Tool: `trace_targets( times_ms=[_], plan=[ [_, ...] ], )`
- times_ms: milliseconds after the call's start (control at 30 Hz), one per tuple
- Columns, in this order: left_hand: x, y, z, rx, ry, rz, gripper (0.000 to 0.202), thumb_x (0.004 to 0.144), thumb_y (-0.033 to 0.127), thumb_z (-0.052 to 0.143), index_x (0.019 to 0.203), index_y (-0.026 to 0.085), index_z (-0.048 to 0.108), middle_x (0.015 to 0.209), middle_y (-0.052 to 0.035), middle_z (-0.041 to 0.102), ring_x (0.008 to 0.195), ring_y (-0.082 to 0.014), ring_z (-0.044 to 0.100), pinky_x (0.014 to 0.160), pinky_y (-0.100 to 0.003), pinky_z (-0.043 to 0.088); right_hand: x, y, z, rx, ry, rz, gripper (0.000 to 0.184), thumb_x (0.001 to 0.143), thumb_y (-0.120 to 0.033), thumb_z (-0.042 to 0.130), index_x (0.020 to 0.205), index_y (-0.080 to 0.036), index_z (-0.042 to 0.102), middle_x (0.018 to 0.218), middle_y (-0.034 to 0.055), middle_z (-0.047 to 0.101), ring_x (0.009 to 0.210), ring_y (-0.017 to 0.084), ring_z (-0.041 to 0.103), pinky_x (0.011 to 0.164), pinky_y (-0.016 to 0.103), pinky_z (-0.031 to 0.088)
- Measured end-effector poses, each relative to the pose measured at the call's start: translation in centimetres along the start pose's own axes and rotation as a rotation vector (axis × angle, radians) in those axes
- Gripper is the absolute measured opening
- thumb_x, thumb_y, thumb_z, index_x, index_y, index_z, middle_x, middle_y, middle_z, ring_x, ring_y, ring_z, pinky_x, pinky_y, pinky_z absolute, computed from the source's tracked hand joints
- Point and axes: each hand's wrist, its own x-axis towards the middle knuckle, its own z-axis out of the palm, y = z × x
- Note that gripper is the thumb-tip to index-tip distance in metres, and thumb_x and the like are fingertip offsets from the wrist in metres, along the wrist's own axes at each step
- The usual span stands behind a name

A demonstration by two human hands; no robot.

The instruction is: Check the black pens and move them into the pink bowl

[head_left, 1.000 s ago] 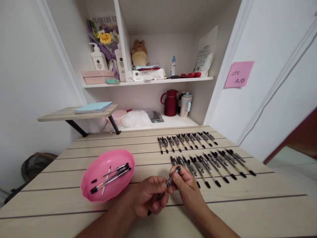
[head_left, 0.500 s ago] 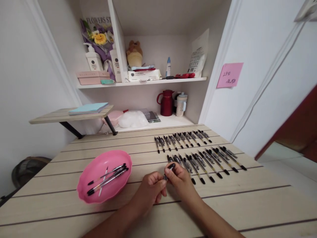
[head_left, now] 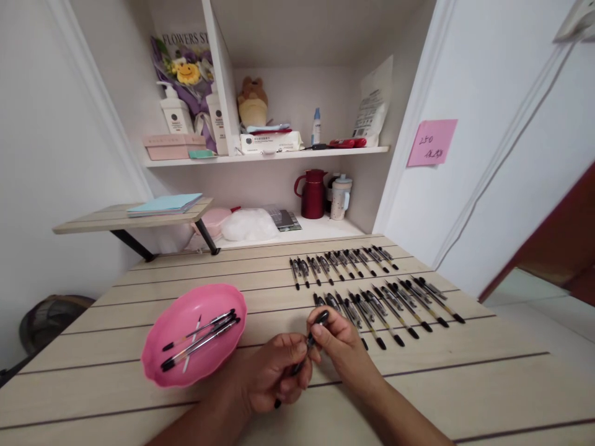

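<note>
Hands meet low in the centre of the frame, above the near edge of the tabletop (head_left: 418,384), with one pen (head_left: 309,339) held between them. The left hand (head_left: 274,378) has its grip closed around the lower part of the barrel. The right hand (head_left: 341,347) pinches the upper part in a closed fingertip grip, just below the pen's top end. The pen is slim and slants from lower left to upper right. Its rounded black top rises above the right fingers, a short dark stretch of barrel shows between the two hands, and a black tip pokes out under the left fist. Whether the barrel is clear or solid cannot be told here. Just beyond the right hand, many similar pens lie side by side in a near row (head_left: 390,306) and a far row (head_left: 341,265). To the left of the hands sits a pink bowl (head_left: 186,306) holding a few more loose pens (head_left: 199,337).
</note>
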Motion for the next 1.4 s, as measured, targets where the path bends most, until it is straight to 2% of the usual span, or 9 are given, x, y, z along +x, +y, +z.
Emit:
trace_targets(
  times_ms=[133,267,467,667,867,967,1067,1233,1400],
  plan=[
    [0.8,-1.0,0.1,0.142,0.209,0.157,0.027,0.071,0.038,0.063,0.075,0.014,0.051,0.057,0.0025,0.055,0.033,-0.0019,0.037,0.033,-0.015,0.022,0.2,0.5,-0.4,-0.187,0.15,-0.001,0.027,0.068,-0.036,0.066,0.084,-0.019,0.053,0.059,-0.0057,0.048,0.048,0.007,0.042,0.046,0.02,0.031],
    [1.1,-1.3,0.3,0.225,0.313,0.147,0.028,0.071,0.039,0.063,0.071,0.014,0.049,0.053,0.0033,0.053,0.033,-0.0016,0.036,0.033,-0.015,0.019,0.1,0.7,-0.4,-0.253,0.198,0.039,0.024,0.071,-0.038,0.063,0.08,-0.018,0.054,0.055,-0.0055,0.047,0.049,0.008,0.04,0.047,0.021,0.031],
    [0.4,-0.8,0.4,-0.012,0.136,0.015,0.031,0.075,0.043,0.057,0.082,0.013,0.055,0.048,0.0035,0.052,0.029,0.0001,0.024,0.033,-0.016,0.01,-0.1,0.0,0.1,0.034,0.07,0.104,0.026,0.071,-0.039,0.064,0.082,-0.018,0.052,0.049,-0.0063,0.047,0.044,0.007,0.041,0.045,0.02,0.03],
    [0.0,-0.5,0.2,-0.117,-0.057,-0.037,0.03,0.077,0.039,0.057,0.086,0.011,0.06,0.049,0.0036,0.052,0.029,0.0018,0.016,0.034,-0.017,0.006,-0.5,0.1,0.1,0.218,0.004,0.098,0.022,0.071,-0.033,0.066,0.084,-0.018,0.055,0.06,-0.0036,0.051,0.045,0.005,0.036,0.045,0.019,0.027],
    [0.4,-0.9,1.0,-0.03,0.18,0.082,0.028,0.075,0.041,0.059,0.075,0.014,0.051,0.053,0.0041,0.051,0.031,0.001,0.024,0.035,-0.017,0.008,-0.2,0.2,-0.1,0.028,0.12,0.09,0.023,0.073,-0.036,0.063,0.088,-0.019,0.057,0.066,-0.0024,0.053,0.057,0.008,0.045,0.054,0.02,0.035],
    [0.5,-1.1,1.5,0.039,0.238,0.091,0.027,0.076,0.041,0.057,0.082,0.017,0.048,0.05,0.0062,0.048,0.031,-0.0002,0.023,0.035,-0.017,0.008,-0.2,0.3,0.0,-0.062,0.134,0.064,0.021,0.077,-0.038,0.058,0.084,-0.019,0.055,0.07,-0.0006,0.057,0.063,0.01,0.049,0.06,0.022,0.038],
    [0.4,-1.2,1.8,0.013,0.195,0.058,0.03,0.076,0.041,0.057,0.094,0.021,0.044,0.048,0.009,0.044,0.03,-0.0007,0.017,0.034,-0.017,0.007,-0.4,0.3,0.3,-0.074,0.153,0.035,0.02,0.08,-0.04,0.053,0.079,-0.019,0.052,0.067,-0.0006,0.058,0.061,0.011,0.05,0.061,0.024,0.039],
    [0.1,-1.2,1.8,-0.03,0.064,0.023,0.026,0.076,0.041,0.056,0.078,0.018,0.045,0.048,0.0074,0.045,0.029,0.0003,0.016,0.034,-0.017,0.005,-0.6,0.4,0.2,0.01,0.178,0.028,0.022,0.08,-0.042,0.053,0.08,-0.02,0.051,0.067,0.0009,0.061,0.063,0.013,0.054,0.064,0.026,0.041],
    [0.3,-1.3,1.7,-0.031,0.032,0.034,0.025,0.077,0.041,0.055,0.082,0.017,0.048,0.049,0.0067,0.046,0.029,0.0,0.018,0.034,-0.017,0.008,-0.2,0.3,-0.5,0.014,0.194,0.056,0.026,0.075,-0.044,0.059,0.082,-0.02,0.053,0.068,0.0013,0.062,0.064,0.014,0.056,0.061,0.025,0.042]
  ],
)
